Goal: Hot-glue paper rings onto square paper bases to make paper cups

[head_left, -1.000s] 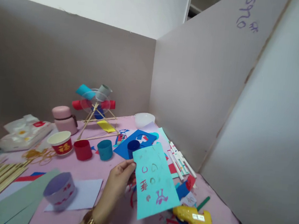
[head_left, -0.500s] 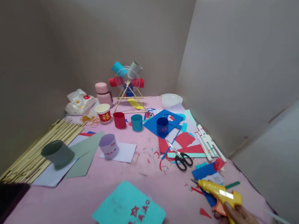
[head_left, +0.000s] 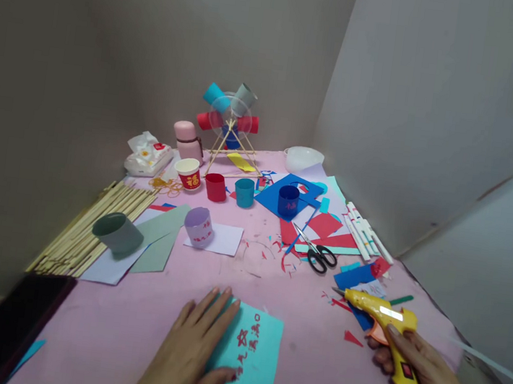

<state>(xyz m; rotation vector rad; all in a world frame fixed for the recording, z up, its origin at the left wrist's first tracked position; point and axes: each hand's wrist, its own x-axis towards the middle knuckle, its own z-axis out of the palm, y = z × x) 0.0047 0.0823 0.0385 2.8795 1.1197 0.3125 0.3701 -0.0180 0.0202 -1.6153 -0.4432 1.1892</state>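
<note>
My left hand (head_left: 201, 341) lies flat, fingers stretched out, over the left part of a turquoise paper sheet (head_left: 261, 358) with red handwriting and a drawn star. The sheet rests on the pink tabletop, its left side hidden under the hand. At the right, my right hand (head_left: 418, 361) is wrapped round the handle of a yellow hot glue gun (head_left: 382, 310), whose nozzle points left above blue paper scraps. A clear glue stick (head_left: 484, 357) trails out of the gun's back. Black-handled scissors (head_left: 318, 256) lie beyond the gun.
Several paper tubes stand mid-table, among them a lilac one (head_left: 198, 228) and a grey one (head_left: 118, 232). Wooden sticks (head_left: 93, 228) lie at left, markers (head_left: 366, 233) at right. A stick-framed wheel (head_left: 231, 120), a pink flask (head_left: 188, 141) and a white bowl (head_left: 304, 159) are behind.
The turquoise sheet has gone from being held at its near edge to lying on the table, with my left hand now spread over it. My right hand still holds the glue gun.
</note>
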